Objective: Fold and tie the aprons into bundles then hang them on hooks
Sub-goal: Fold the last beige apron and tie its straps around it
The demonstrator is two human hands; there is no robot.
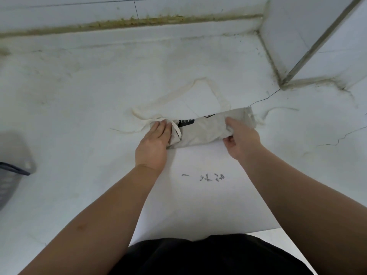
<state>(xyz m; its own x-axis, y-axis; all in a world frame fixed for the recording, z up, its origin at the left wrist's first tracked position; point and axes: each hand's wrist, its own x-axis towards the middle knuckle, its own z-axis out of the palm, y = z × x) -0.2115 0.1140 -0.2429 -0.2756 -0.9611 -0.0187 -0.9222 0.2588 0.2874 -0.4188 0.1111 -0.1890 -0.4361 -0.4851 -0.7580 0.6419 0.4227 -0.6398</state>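
Apron (206, 130), folded into a long grey bundle, is seen lying crosswise at the centre of the frame, pinned at both ends by a person's hands. From a black garment (208, 257) at the bottom edge, two bare forearms are stretched forward, nearly straight. Between them a white sheet (198, 207) bearing dark handwritten marks (206, 177) is spread on the pale, cracked surface (79, 116); floor or worktop cannot be told. The left hand (156, 139) is laid flat, palm down, on the bundle's left end, its grip released and fingers straight, apparently so that the folds are kept from springing loose. A thin tie (177, 129) is draped across the cloth beside those fingertips. The right hand (242, 137) is closed on the right end, fingers over the top and thumb at the near edge, its grip grasping the apron, a hold judged suited to tightening the fold. A black print (185, 122) is exposed between the hands. Beyond the bundle the pale neck strap (218, 92) is trailed in a wide loop and another tie (278, 109) is strewn to the right, presumably kept free for the knot to come. A dark basket (10, 175) is cut off at the left edge. A stained seam (139, 21) is met at the tiled wall (178, 6) in the upper frame.
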